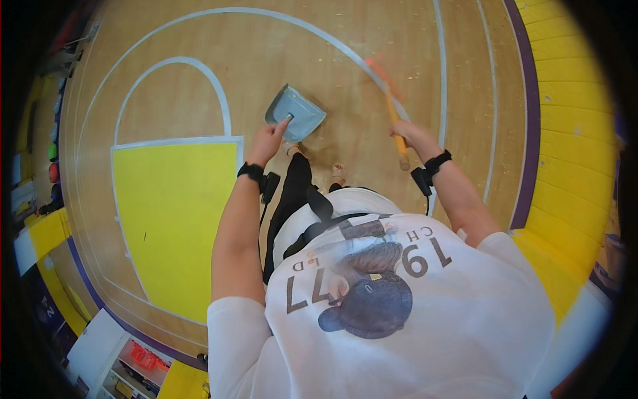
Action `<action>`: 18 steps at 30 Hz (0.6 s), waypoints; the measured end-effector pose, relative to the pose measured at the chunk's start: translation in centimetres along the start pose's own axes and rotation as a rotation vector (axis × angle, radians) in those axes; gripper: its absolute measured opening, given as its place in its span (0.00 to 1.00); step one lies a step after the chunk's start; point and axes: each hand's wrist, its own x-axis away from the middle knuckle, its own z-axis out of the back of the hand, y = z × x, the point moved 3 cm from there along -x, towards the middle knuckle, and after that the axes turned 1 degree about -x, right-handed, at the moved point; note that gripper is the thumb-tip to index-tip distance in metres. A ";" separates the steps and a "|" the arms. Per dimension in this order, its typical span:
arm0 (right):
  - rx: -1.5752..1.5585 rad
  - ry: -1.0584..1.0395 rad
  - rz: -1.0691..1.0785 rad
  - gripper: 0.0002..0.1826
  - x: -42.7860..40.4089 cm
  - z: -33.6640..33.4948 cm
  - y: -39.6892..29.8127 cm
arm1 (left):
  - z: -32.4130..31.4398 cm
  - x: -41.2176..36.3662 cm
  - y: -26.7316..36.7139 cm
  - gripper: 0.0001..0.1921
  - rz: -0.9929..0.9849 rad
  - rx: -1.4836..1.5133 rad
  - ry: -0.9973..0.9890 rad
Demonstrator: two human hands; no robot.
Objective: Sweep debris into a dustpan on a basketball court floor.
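My left hand (267, 141) grips the upright handle of a grey-blue dustpan (299, 110), seen from above in front of my feet. A few small pale bits show in the pan. Out to the right, my right hand (411, 133) is closed around the orange-yellow stick of a broom (396, 117). Its stick end points back toward me, while the red-orange broom head (383, 79) is blurred near the white curved court line. Dustpan and broom are well apart.
Small pale scraps are scattered over the wood-look court floor (329, 45), mostly ahead and right. Yellow wall padding (568, 149) runs along the right side. A yellow painted area (174, 209) lies left. An open shelf (134, 369) with red baskets stands at the lower left.
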 end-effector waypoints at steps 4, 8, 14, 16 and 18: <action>0.497 -0.299 0.123 0.11 3.1 -5.9 -3.7 | -0.3 -6.4 0.0 0.31 -0.017 -0.098 -0.110; 0.365 -0.559 0.026 0.08 8.5 -8.3 -11.4 | 4.2 -12.7 -2.9 0.30 0.010 -0.006 -0.201; -0.625 -0.927 -0.323 0.08 11.3 -2.2 -22.2 | 12.4 -20.6 -2.0 0.32 -0.037 -0.032 -0.288; -0.488 -0.796 -0.375 0.06 12.8 -1.1 -26.9 | 12.9 -22.9 -6.1 0.31 -0.019 0.012 -0.249; -0.286 -0.684 -0.142 0.06 13.1 -1.0 -29.5 | 14.2 -24.5 -8.0 0.31 0.047 0.080 -0.274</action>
